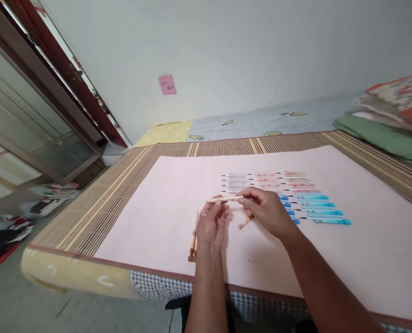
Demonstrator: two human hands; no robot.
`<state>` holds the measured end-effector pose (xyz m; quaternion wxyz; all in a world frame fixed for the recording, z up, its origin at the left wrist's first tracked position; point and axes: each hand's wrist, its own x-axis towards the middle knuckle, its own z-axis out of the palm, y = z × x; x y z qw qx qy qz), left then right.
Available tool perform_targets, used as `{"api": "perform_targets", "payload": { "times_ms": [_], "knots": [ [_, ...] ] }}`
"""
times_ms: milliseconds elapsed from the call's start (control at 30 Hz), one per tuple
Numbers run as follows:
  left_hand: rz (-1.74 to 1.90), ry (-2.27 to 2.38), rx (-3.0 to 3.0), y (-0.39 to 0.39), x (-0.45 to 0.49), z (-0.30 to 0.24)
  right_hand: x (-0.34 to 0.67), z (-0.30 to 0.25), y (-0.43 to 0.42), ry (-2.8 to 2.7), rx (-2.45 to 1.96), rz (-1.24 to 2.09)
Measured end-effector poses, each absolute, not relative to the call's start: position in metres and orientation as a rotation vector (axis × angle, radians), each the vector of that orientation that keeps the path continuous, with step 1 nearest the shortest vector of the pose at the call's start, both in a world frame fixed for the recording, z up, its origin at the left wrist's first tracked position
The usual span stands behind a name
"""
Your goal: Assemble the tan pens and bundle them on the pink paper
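Observation:
My left hand (212, 224) pinches a slim peach pen barrel (221, 199) between thumb and fingers, palm turned up. At its right end, my right hand (266, 210) grips a thin white piece that looks like a pen refill (239, 197); how far it sits inside the barrel I cannot tell. Below the right hand lies a brown-and-peach pen part (245, 222), partly covered by the fingers. Left of my left wrist are peach pen parts with brown ends (193, 243). Beyond and right of the hands, rows of pens and white refills (318, 217) lie side by side, several with blue caps.
A pale pink sheet (139, 222) covers much of a striped mat (84, 203) on a bed. Folded green cloth (379, 136) and cushions stand at the back right. A pink note (167, 84) is on the wall. The bed's front edge (84, 273) runs near me.

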<state>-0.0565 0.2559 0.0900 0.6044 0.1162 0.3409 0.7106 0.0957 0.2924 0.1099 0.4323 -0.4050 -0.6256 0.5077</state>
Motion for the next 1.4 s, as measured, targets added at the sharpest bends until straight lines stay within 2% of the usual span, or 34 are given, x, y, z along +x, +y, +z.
{"api": "perform_targets", "payload": {
  "times_ms": [233, 667, 900, 1400],
  "knots": [
    [1.687, 0.834, 0.271, 0.257, -0.059, 0.09, 0.099, 0.114, 0.294, -1.526, -1.072, 1.17],
    [1.702, 0.883, 0.281, 0.257, -0.056, 0.089, 0.096, 0.106, 0.296, -1.499, -1.089, 1.195],
    [1.64, 0.886, 0.286, 0.256, -0.052, 0.088, 0.089, 0.104, 0.292, -1.542, -1.028, 1.344],
    [1.642, 0.774, 0.376, 0.254, -0.054, 0.087, 0.09, 0.107, 0.293, -1.593, -1.099, 1.275]
  ]
}}
